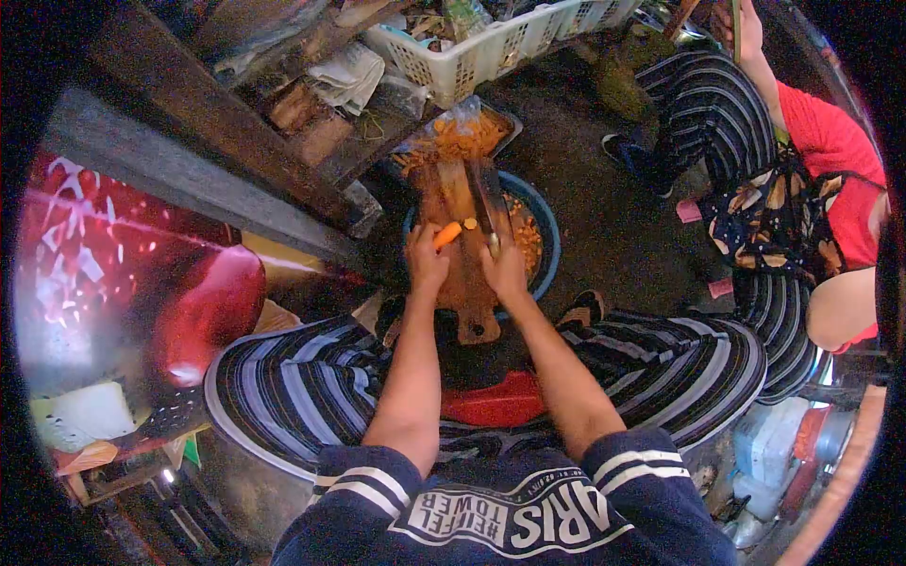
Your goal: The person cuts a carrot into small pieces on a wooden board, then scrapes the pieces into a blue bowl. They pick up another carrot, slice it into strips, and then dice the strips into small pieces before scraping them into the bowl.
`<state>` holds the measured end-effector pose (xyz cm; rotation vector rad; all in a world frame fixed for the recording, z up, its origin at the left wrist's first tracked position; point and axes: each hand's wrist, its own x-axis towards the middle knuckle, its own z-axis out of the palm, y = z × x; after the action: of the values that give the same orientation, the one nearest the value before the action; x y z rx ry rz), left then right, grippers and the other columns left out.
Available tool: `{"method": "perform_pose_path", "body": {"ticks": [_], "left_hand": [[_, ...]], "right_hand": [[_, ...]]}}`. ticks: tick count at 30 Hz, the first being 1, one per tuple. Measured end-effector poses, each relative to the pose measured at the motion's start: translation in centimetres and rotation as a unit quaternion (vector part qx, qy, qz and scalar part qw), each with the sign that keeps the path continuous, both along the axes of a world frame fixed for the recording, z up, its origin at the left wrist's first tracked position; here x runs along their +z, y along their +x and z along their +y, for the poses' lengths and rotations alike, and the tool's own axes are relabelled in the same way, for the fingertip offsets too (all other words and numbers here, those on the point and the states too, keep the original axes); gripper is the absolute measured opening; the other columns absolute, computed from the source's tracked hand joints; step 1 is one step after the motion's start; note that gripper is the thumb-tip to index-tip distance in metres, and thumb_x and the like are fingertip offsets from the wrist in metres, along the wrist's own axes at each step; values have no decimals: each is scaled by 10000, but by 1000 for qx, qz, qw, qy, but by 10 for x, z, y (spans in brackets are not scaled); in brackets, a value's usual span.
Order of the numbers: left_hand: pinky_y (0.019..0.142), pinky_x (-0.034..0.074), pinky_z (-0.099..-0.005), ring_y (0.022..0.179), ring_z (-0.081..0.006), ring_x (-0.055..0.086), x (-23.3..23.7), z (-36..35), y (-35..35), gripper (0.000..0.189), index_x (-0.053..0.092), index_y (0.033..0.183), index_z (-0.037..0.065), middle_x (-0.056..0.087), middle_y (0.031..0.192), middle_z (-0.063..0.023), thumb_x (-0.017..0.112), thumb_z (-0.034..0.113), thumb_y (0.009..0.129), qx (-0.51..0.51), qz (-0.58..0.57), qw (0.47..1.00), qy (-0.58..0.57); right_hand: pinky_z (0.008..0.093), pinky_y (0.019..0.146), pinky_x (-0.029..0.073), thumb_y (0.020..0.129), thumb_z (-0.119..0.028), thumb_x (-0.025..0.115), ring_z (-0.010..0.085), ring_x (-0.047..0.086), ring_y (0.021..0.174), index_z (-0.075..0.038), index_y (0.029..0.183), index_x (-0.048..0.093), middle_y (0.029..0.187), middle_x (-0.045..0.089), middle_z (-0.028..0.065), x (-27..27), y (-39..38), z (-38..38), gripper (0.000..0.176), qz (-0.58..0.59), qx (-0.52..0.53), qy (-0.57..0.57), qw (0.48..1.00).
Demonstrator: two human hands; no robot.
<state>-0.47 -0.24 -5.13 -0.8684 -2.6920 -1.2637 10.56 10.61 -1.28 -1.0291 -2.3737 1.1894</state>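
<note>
My left hand [428,258] is closed around a carrot [448,233], its cut end pointing right over a wooden cutting board [462,274]. A small cut carrot piece [470,224] lies on the board just beyond that end. My right hand [505,271] grips the handle of a knife [487,203], whose dark blade points away from me along the board's right side. Under the board sits a blue basin [545,212] with orange pieces [524,236] inside. At the board's far end is a tray [514,127] heaped with orange pieces, partly covered by clear plastic.
A white plastic crate [453,71] stands at the far side, beside wooden beams [198,123] on the left. To the right sits another person in a red top [835,141] and striped trousers [708,94]. A shiny red surface [208,302] is on the left.
</note>
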Motion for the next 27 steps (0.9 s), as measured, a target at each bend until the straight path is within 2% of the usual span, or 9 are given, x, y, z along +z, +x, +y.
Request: {"method": "perform_pose_path", "body": {"ticks": [3,5,9,11,14,18,20,25,27], "left_hand": [[722,440,-372,792,-352,527,17,0,1,245,551,828,32,517,831,-151,659,-5,610,25,-41,994,102],[701,444,-380,781,-350,534,31,1,3,246,555,832,27,518,834,-152,660,-5,613,35,-31,993,109],[660,454,-362,760,-324,544,33,-2,-4,238,565,843,16,515,824,-146,657,-13,626,26,20,996,82],[649,455,-348,752,-311,546,45,5,-1,234,563,843,14,512,818,-141,655,-13,629,35,-32,995,92],[631,456,-324,736,-286,548,40,9,3,232,565,850,14,508,808,-132,651,-14,636,41,-79,991,97],[630,460,-318,739,-276,555,33,10,5,256,578,885,22,515,819,-129,650,-18,642,46,-31,994,91],[634,463,-320,746,-275,558,18,8,5,269,581,896,24,522,826,-128,652,-23,641,55,-4,996,69],[644,469,-332,770,-272,568,22,11,6,294,586,918,27,538,848,-125,661,-25,640,63,-43,995,70],[634,466,-329,751,-249,564,15,13,3,283,587,918,29,530,825,-118,658,-24,649,51,-22,993,109]], "right_hand": [[463,624,451,745,-196,627,401,579,741,27,937,546,781,584,251,-2,-33,15,304,51,-14,15,999],[453,621,453,725,-189,652,405,574,737,17,937,547,752,585,240,-25,-46,18,314,81,1,106,991],[440,615,452,712,-172,671,373,587,708,19,913,541,705,586,196,-25,-47,16,307,76,7,142,987],[388,558,465,712,-172,679,269,588,616,6,890,541,678,579,133,-47,-46,20,287,74,-92,-12,993],[319,484,454,742,-173,658,154,535,533,-3,902,539,715,596,92,-56,-59,44,262,40,-160,-108,980],[264,435,426,800,-178,602,107,469,470,-18,949,540,780,626,89,-4,-97,71,227,143,-181,-287,930],[260,418,407,845,-185,550,104,444,455,-17,978,535,833,639,94,31,-106,76,215,218,-93,-405,883],[251,430,403,847,-199,545,86,456,471,-11,990,544,852,643,93,18,-75,69,236,172,-56,-324,929],[315,477,432,831,-188,554,194,525,508,19,968,550,835,637,123,3,-52,59,248,45,-27,-176,983]]}}
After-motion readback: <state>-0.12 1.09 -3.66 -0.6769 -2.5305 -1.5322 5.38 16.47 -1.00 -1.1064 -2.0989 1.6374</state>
